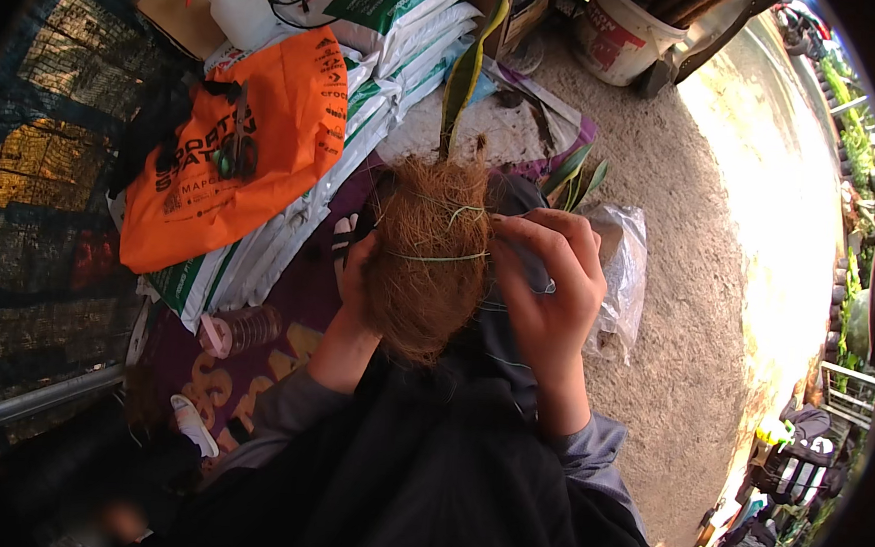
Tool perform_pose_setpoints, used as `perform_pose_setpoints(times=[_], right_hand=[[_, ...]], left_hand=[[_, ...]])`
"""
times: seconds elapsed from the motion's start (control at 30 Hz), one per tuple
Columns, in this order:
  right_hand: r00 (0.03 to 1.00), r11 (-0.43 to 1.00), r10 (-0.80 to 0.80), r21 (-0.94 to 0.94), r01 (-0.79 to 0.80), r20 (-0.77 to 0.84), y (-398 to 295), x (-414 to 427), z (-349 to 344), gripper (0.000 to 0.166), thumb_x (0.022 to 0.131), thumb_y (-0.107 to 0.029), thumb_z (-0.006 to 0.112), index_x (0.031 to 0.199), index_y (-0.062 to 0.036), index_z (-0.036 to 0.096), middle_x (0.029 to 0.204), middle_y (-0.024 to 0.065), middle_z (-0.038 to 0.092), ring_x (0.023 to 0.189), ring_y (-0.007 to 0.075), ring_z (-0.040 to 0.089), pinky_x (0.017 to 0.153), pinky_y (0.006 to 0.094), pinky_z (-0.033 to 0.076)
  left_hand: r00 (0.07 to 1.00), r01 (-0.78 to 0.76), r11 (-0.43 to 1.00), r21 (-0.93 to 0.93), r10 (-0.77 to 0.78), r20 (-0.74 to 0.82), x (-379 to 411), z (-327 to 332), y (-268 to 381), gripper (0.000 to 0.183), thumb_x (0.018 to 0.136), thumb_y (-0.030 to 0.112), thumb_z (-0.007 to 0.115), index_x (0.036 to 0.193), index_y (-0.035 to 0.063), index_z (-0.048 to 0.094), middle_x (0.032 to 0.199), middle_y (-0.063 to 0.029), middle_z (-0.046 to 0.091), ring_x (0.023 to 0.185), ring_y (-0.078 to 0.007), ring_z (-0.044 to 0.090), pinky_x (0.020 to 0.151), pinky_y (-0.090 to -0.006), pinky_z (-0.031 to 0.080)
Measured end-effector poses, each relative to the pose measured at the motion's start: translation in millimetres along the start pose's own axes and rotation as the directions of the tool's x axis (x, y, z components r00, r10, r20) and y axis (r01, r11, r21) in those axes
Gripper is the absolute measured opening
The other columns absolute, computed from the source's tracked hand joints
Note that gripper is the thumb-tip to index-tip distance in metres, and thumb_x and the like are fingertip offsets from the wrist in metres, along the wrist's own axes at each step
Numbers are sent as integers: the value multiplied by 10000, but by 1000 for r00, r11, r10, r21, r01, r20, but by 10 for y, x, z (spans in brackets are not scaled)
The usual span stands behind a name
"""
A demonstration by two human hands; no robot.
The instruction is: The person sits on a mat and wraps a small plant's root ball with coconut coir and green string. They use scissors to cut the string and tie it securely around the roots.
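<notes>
My left hand point(359, 272) grips the left side of a brown coconut-fibre ball point(426, 273), which is held up over my lap. Out of its top rises a long snake plant leaf point(460, 79) with yellow margins. Thin pale green string point(438, 258) circles the fibre in at least two places, and a loose strand curls near the upper turn. At the ball's right edge, the thumb and fingertips of my right hand point(554, 273) are pinched together where the string runs. More strands of string hang below that hand, across my dark clothing.
Left of me, an orange shopping bag point(265, 143) with scissors point(244, 141) on it lies over stacked sacks point(390, 60), near a spray bottle point(236, 9). A clear plastic jar point(242, 331) lies on the purple mat point(292, 310). Rightward are a plastic bag point(621, 277) and bucket point(617, 40).
</notes>
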State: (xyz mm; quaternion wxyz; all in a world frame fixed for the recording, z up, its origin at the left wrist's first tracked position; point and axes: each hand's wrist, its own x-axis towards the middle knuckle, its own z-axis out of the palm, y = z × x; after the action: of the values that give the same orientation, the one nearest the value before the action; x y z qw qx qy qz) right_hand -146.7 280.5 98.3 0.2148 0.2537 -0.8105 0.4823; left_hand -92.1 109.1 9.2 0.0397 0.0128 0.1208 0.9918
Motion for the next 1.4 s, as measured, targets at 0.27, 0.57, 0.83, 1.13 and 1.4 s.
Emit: perform_pose_setpoints(times=[0.27, 0.57, 0.83, 1.13, 1.4], right_hand=[[978, 981, -138, -111, 157, 159, -71, 220, -19, 193, 646, -90, 709, 824, -136, 648, 823, -20, 580, 769, 172, 533, 695, 312, 337], [943, 994, -36, -88, 69, 330, -153, 457, 2, 137, 687, -56, 670, 816, -89, 639, 769, 25, 590, 749, 202, 578, 708, 305, 361], [880, 958, -102, -194, 213, 463, -218, 501, 130, 113, 714, -184, 629, 806, -118, 619, 743, 25, 511, 787, 210, 541, 686, 365, 347], [933, 973, 43, 195, -120, 357, 63, 546, -203, 229, 821, -17, 565, 1040, -36, 629, 874, 68, 603, 776, 160, 572, 720, 274, 439], [715, 993, 115, -58, -104, 690, 297, -446, -94, 156, 731, -82, 648, 887, -91, 637, 790, 59, 586, 799, 243, 572, 686, 343, 400]], left_hand=[[997, 74, 977, 198, -71, -22, -62, 70, 42, 582, 885, 325, 472, 1345, -1, 328, 1302, -159, 457, 1185, -257, 475, 1009, -392, 377], [995, 70, 897, 437, -34, -90, -9, 298, 23, 647, 849, 296, 526, 1370, -3, 286, 1329, -125, 415, 1219, -209, 427, 1027, -350, 340], [983, 126, 907, 402, -61, -171, -71, 274, 10, 621, 872, 330, 484, 1370, 12, 295, 1335, -116, 417, 1228, -218, 422, 1035, -345, 329], [994, 27, 998, -58, -20, 111, -69, -70, 397, 654, 872, 503, 428, 1383, 104, 334, 1393, -168, 356, 1230, -355, 409, 937, -541, 406], [958, -283, 959, 0, 282, -47, -422, -165, 1179, 545, 798, 342, 641, 1261, 100, 485, 1287, -137, 420, 1116, -344, 402, 843, -444, 415]])
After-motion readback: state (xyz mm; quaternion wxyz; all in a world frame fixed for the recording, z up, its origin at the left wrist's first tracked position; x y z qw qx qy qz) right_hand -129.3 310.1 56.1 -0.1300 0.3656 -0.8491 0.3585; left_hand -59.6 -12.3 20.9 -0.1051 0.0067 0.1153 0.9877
